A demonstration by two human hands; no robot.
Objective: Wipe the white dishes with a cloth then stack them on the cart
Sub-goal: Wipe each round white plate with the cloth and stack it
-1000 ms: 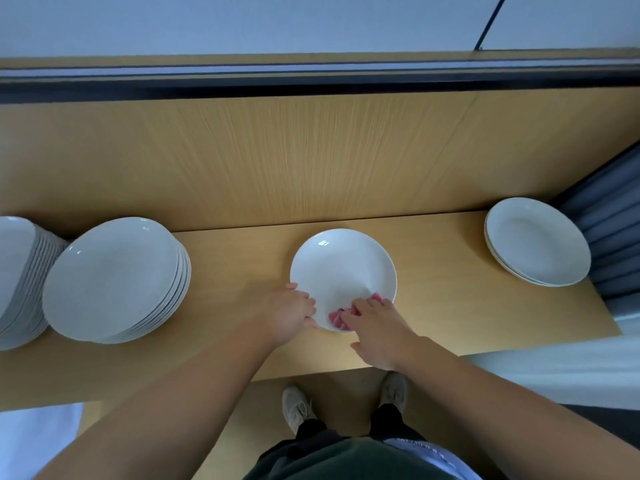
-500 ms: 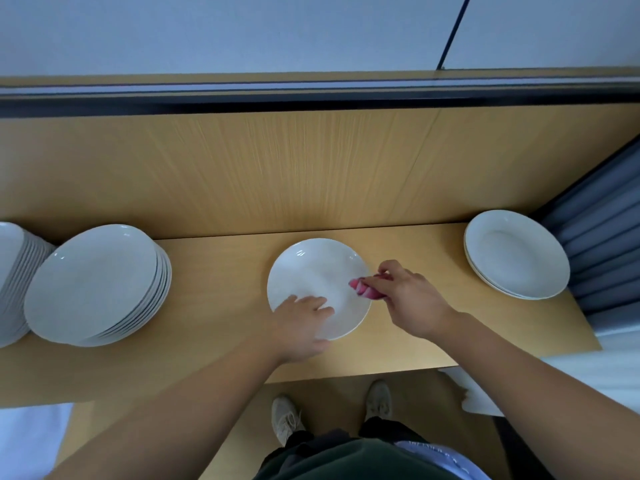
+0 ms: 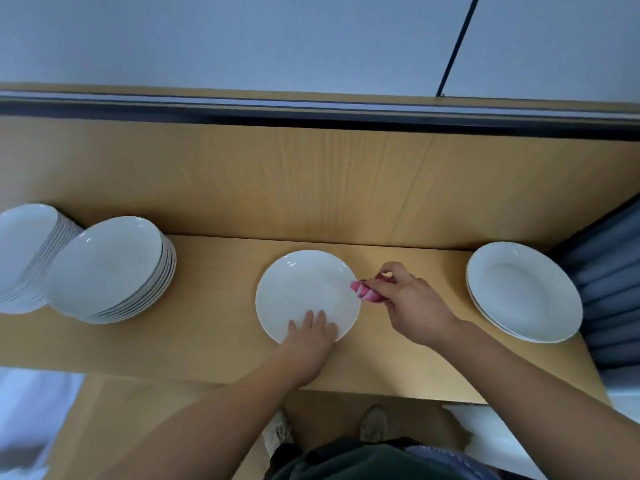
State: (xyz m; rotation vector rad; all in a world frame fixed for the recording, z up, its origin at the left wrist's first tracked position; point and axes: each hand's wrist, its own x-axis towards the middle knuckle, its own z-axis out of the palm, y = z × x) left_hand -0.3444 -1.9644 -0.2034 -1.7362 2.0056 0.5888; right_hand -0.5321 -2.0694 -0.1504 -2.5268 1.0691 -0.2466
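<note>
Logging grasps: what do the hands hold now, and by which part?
The right hand pinches the pink cloth by its right end; the left hand rests flat on the near rim of the plate, gripping nothing.

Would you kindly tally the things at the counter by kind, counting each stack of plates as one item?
Plate stacks: 3
Single plate: 1
Cloth: 1
Total: 5
</note>
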